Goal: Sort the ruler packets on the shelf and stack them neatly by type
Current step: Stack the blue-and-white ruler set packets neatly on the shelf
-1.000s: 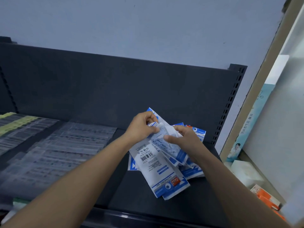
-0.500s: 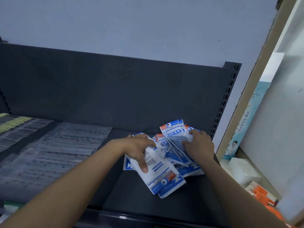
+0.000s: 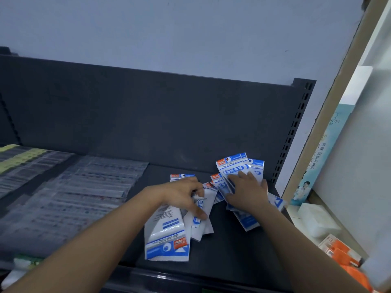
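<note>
Several blue-and-white geometric ruler packets lie in a loose heap on the dark shelf (image 3: 232,256). My left hand (image 3: 182,195) presses down on the left part of the heap, fingers curled around a white packet (image 3: 203,208); a larger packet (image 3: 167,235) lies face down under my wrist. My right hand (image 3: 245,191) rests flat, fingers spread, on the right bunch of packets (image 3: 232,166), whose tops stick out beyond my fingertips. More packets (image 3: 247,220) poke out below that hand.
Rows of clear-wrapped rulers (image 3: 84,193) cover the shelf's left half, with yellow-labelled ones (image 3: 19,155) at the far left. The shelf's dark back panel (image 3: 169,115) rises behind. To the right stand a white cabinet wall (image 3: 359,144), a white box (image 3: 315,218) and orange boxes (image 3: 340,252).
Both hands have come down from holding packets in the air to pressing on the heap. The pile has split into a left bunch and a right bunch, spread further apart.
</note>
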### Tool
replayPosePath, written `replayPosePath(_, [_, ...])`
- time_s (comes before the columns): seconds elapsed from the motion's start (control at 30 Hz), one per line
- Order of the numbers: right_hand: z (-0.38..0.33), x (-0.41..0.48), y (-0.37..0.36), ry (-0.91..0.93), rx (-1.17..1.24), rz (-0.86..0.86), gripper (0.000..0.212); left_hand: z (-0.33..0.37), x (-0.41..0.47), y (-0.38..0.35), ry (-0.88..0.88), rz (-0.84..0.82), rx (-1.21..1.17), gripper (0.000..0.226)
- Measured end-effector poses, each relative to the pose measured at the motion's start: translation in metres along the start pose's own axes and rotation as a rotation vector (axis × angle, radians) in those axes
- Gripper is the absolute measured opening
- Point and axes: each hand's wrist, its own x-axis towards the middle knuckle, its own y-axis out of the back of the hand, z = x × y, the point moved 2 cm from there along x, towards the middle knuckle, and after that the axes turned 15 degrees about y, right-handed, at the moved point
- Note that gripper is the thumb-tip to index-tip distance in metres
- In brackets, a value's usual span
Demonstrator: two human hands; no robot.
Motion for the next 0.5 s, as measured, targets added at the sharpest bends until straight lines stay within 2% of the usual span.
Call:
replayPosePath(0.13, [0.004, -0.005, -0.004, -0.061, 0.061, -0.029, 0.079, 0.0, -0.003, -0.006, 0.042, -0.038, 0.032, 0.07])
replayPosePath(0.23, [0.005, -0.005, -0.005, -0.052, 0.085, -0.03, 0.084, 0.003, -0.003, -0.006, 0.046, -0.016, 0.039, 0.062])
replayPosePath(0.3, [0.004, -0.006, -0.004, -0.049, 0.058, -0.026, 0.083, 0.007, -0.003, -0.003, 0.107, 0.078, 0.016, 0.063])
replayPosePath(0.37, [0.002, -0.006, -0.004, -0.044, 0.02, -0.03, 0.087, 0.009, -0.001, -0.001, 0.223, 0.176, 0.123, 0.088])
replayPosePath(0.43, [0.0, -0.007, -0.003, -0.034, -0.006, -0.034, 0.091, 0.007, 0.002, -0.007, 0.37, 0.092, 0.227, 0.118])
replayPosePath(0.5, [-0.003, -0.008, 0.0, -0.022, -0.035, -0.026, 0.092, 0.007, 0.004, -0.012, 0.428, 0.007, 0.259, 0.127])
